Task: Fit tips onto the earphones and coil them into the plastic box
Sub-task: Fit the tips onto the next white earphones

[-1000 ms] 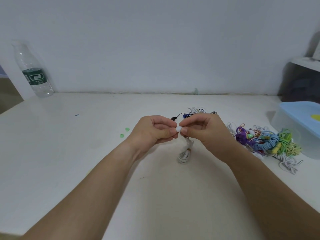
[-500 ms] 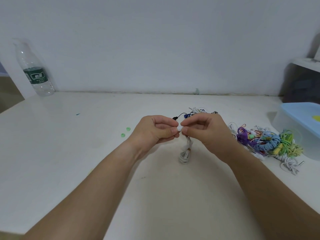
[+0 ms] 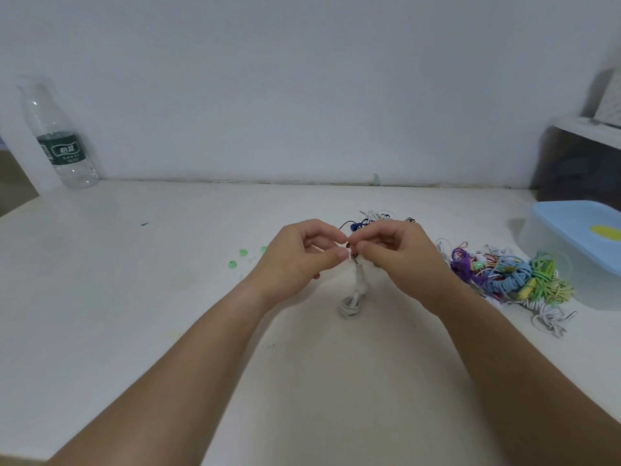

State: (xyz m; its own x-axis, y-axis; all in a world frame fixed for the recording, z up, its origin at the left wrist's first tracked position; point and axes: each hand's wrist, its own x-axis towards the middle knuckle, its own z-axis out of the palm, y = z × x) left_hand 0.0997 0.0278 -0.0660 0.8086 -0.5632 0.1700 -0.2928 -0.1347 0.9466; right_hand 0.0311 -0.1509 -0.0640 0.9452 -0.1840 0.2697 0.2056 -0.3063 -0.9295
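Mid-bench (image 3: 168, 297), left hand (image 3: 299, 264) pinches a pale tip (image 3: 348, 254) and right hand (image 3: 400, 260) pinches the bud end of the white earphones (image 3: 357, 290). Both grips are tight and the cord dangles. Best: keep tip square, push-twist on. The plastic box (image 3: 568, 267) sits far right.

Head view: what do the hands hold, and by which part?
Left hand pinches a white tip; right hand pinches the white earphone at its bud end, cable hanging below.
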